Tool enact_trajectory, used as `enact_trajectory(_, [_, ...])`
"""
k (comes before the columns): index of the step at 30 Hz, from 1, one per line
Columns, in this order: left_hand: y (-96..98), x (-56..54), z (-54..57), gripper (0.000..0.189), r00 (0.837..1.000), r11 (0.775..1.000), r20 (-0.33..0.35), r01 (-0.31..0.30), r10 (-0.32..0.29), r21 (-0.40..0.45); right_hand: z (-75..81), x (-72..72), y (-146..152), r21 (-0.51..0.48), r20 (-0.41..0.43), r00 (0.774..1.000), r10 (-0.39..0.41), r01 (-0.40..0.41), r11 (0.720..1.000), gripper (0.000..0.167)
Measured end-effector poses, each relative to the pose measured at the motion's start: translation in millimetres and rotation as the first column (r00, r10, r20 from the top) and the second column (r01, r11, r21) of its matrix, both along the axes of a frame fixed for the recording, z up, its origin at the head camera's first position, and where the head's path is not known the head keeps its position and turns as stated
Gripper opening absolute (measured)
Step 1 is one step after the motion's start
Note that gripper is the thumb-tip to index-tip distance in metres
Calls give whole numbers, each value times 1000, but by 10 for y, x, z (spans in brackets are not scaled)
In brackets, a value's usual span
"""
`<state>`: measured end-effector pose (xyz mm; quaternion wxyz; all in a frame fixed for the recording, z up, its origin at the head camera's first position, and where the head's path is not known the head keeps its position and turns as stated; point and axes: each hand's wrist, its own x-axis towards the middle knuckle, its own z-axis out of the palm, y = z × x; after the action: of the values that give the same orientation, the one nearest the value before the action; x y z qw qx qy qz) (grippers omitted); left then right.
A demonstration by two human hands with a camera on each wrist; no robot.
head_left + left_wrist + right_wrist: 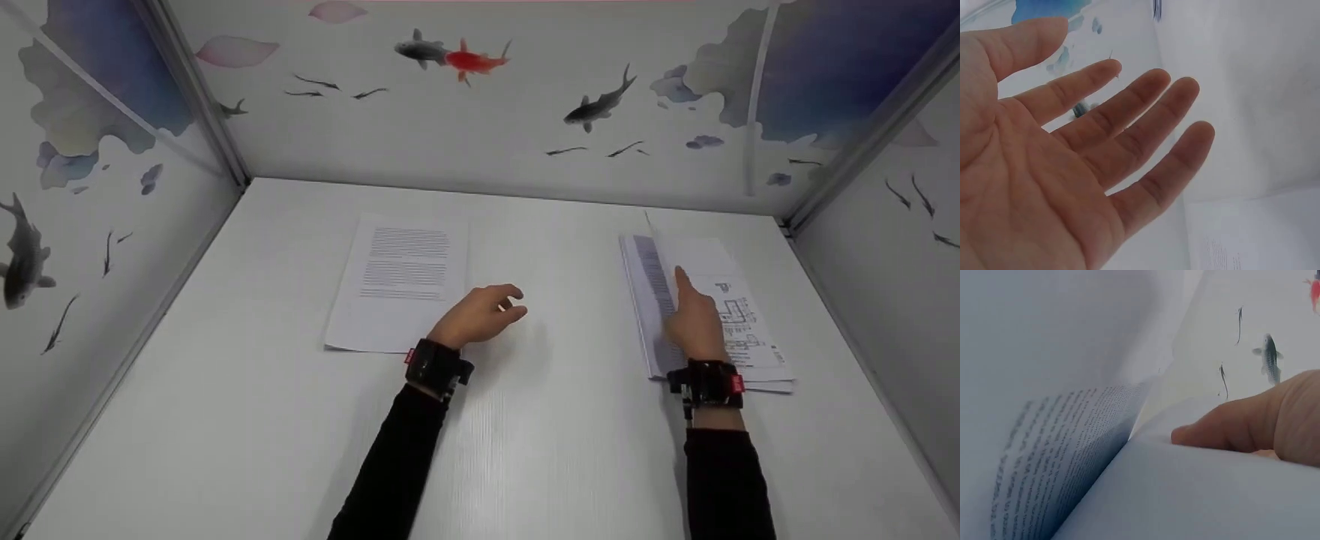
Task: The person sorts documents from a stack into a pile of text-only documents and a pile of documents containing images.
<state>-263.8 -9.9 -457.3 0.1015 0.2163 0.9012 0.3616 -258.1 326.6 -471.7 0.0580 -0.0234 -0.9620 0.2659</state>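
My left hand (480, 315) hovers beside the lower right of a printed sheet (382, 330) on the left of the table. Its fingers are spread and slightly bent, palm showing in the left wrist view, and it holds nothing. My right hand (696, 322) lies over a stack of papers (757, 360) at the right, its index finger extended on the page. Line drawings show on the page's right part. Along the left, a page with dense text (1044, 461) stands curved up beside the white sheet (1185, 495) under the finger. The other right fingers are mostly hidden.
The white table (480, 450) is enclosed by panels at the back and both sides. Fish and blue blots are painted on the back panel (480, 135). Black devices are strapped to both wrists.
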Motion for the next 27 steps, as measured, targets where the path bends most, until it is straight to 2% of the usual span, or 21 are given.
enact_trajectory(4, [40, -10, -23, 35, 1000, 1000, -11, 20, -20, 16, 41, 6, -69, 28, -36, 999, 9, -8, 1000, 62])
enact_trajectory(8, [72, -21, -50, 34, 1000, 998, -13, 21, -20, 51, 71, 3, -178, 33, -90, 995, 47, -44, 998, 61])
enact_trajectory(11, [99, -26, -71, 33, 1000, 993, 2, 12, -13, 120, 84, 2, -281, 61, -153, 985, 77, -69, 996, 60])
enact_trajectory(15, [156, -27, -117, 32, 999, 969, 48, -6, -6, 247, 100, 23, -467, 100, -197, 975, 107, -89, 991, 58])
enact_trajectory(20, [278, -22, -196, 37, 996, 933, 89, -22, -10, 359, 124, 92, -733, 120, -225, 963, 147, -122, 985, 58])
enact_trajectory(22, [321, -11, -207, 40, 991, 903, 134, -43, -17, 427, 127, 124, -841, 132, -242, 956, 164, -135, 982, 58])
enact_trajectory(23, [339, -3, -209, 41, 986, 880, 167, -57, -26, 472, 130, 141, -898, 142, -247, 954, 172, -140, 980, 57])
enact_trajectory(25, [366, 9, -207, 44, 969, 818, 240, -95, -54, 568, 133, 175, -1014, 167, -262, 945, 197, -156, 973, 56])
enact_trajectory(27, [389, 9, -205, 45, 940, 735, 324, -148, -103, 662, 131, 213, -1123, 195, -281, 933, 224, -173, 965, 57])
